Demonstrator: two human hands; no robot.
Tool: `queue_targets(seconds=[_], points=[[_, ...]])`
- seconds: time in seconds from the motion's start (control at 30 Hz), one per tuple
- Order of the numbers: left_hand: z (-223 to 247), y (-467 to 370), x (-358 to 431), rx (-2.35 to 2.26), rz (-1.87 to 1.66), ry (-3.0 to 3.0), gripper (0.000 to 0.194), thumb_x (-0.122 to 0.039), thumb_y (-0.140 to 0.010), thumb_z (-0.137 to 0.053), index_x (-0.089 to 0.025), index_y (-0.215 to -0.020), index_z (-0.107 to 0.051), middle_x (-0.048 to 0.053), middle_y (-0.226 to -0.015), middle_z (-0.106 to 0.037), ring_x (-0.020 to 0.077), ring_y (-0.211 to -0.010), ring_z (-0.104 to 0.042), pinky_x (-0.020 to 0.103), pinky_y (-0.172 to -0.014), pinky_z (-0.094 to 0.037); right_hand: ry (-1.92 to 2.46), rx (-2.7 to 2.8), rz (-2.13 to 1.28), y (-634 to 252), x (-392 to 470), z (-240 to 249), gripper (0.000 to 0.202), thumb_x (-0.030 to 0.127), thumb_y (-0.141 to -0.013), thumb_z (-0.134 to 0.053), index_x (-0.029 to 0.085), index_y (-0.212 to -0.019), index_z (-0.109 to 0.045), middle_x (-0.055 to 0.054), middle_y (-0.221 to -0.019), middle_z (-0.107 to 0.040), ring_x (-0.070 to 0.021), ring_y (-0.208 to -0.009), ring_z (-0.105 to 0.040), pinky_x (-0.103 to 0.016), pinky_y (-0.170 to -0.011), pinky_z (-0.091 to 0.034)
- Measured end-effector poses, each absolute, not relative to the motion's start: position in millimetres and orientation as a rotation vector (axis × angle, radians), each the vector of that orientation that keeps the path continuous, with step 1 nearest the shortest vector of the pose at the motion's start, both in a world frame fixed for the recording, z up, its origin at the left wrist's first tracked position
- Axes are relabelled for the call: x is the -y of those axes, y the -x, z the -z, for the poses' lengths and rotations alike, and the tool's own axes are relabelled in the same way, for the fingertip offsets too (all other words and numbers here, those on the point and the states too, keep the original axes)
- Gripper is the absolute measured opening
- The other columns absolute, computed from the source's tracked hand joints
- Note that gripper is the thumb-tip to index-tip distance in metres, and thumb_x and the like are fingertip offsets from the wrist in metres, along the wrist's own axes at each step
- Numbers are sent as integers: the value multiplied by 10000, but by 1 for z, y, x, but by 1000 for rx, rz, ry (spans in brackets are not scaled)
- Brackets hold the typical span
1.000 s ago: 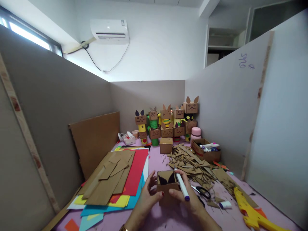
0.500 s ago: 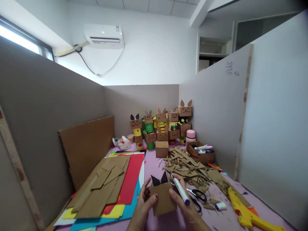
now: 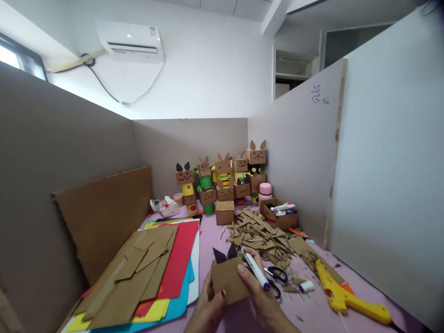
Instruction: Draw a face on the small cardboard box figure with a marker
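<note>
Both hands hold a small cardboard box (image 3: 227,283) with two dark ears just above the near edge of the pink surface (image 3: 312,310), plain face toward the person. The left hand (image 3: 210,307) clamps its left side with the thumb on the front; the right hand (image 3: 262,300) steadies the right side while pinching a marker (image 3: 255,273), cap end pointing near-right. For a clean drawing, the box is best braced firmly and the marker turned tip-down first. Scissors (image 3: 277,277) lie just right.
</note>
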State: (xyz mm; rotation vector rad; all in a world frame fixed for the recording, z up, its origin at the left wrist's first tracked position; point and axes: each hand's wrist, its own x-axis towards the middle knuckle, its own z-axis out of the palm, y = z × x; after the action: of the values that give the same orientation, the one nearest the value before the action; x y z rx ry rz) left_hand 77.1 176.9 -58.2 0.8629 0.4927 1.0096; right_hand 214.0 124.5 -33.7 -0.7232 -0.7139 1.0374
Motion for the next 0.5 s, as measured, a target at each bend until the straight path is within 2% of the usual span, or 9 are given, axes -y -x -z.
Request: queue_targets(seconds=[0.1,0.2,0.3,0.4,0.5], points=[[49,-77,-171,-477,-998,-853,1062,-433,-491,-998,-238,-1429,-540,170,-1358,-702,416,-1351,-570,463,-1140,-460,742,720,-1013,-212,-123,30,672,537,-756,-810,312,-1258,-425,-6,-1039,-657,-235,-976,-663,-350,-878,-515],[36,-73,-167,-520,-987,-849,1028,-354,-570,-958,-242,-1479,-492,141,-1337,-730,394,-1347,-584,441,-1145,-466,741,736,-989,-209,-123,28,732,537,-750,-816,305,-1308,-403,-7,-1017,-686,-226,-929,-680,-348,-848,-519],[27,-69,-167,-570,-1015,-863,1002,-373,-608,-933,-241,-1493,-481,106,-1294,-764,375,-1333,-601,406,-1122,-497,743,763,-950,-208,-128,30,711,563,-735,-825,283,-1264,-439,-19,-1006,-707,-231,-931,-686,-347,-836,-513],[25,-68,-170,-605,-986,-889,1016,-399,-632,-925,-253,-1517,-447,93,-1250,-788,380,-1294,-633,419,-1081,-536,751,795,-921,-209,-135,37,633,584,-740,-816,274,-1179,-482,-20,-1005,-700,-226,-925,-670,-349,-820,-504],[25,-69,-171,-592,-972,-884,1072,-414,-618,-936,-243,-1537,-410,100,-1244,-791,389,-1285,-642,434,-1104,-521,761,811,-910,-210,-140,45,640,589,-742,-812,272,-1183,-474,-13,-999,-685,-219,-907,-656,-360,-821,-498]])
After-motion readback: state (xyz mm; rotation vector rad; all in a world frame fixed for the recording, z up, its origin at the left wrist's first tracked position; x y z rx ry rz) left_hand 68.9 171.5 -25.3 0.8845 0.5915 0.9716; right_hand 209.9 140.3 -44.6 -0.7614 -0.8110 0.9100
